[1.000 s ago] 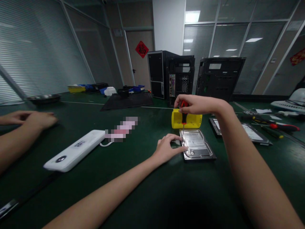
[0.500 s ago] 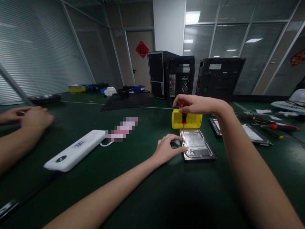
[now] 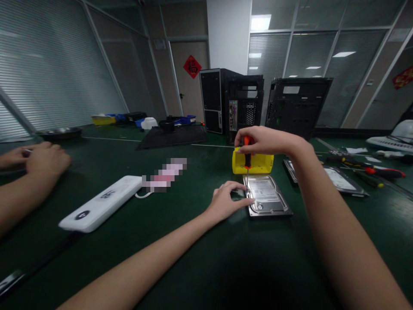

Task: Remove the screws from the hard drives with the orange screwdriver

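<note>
A silver hard drive (image 3: 266,193) lies flat on the dark green table in front of me. My left hand (image 3: 227,200) is at its left edge, thumb on the top face and index finger bent close to the screwdriver's tip. Above the drive, my right hand (image 3: 254,140) pinches the red and black handle of a screwdriver (image 3: 248,161) from the top. The screwdriver stands nearly upright, its shaft reaching down to the drive's left side. Just behind is a yellow plastic bin (image 3: 263,163) lying with its opening toward me.
More hard drives (image 3: 342,180) and several hand tools (image 3: 383,173) lie at the right. Black computer cases (image 3: 211,101) stand at the back. A white power bank (image 3: 103,202) with a cable is at the left, near another person's hands (image 3: 48,161).
My right hand has shifted slightly on the screwdriver's handle, and the handle shows a little turned. My left hand and the hard drive stay in place.
</note>
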The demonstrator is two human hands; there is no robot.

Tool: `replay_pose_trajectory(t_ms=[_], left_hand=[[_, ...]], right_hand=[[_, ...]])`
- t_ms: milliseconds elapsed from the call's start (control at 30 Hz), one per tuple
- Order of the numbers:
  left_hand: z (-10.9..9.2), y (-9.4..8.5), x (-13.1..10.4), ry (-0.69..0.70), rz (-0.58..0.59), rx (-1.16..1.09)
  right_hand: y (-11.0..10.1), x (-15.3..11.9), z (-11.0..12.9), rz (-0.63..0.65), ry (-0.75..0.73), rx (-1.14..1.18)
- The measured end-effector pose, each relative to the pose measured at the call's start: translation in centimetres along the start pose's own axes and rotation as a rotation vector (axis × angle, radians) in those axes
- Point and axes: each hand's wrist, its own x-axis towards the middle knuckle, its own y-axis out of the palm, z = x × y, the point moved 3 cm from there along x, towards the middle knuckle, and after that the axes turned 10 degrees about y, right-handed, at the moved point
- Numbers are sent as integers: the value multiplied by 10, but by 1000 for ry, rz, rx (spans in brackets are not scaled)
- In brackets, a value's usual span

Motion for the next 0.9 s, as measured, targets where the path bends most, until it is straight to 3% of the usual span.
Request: replay_pose_trajectory(t_ms=[300,900], left_hand=[[0,-1,-1,-1,9,-16],[3,-6,18,219,27,10]], right_hand=[[-5,-1,-6,-51,-6,47],[-13,-5,-21,-29,60,95]])
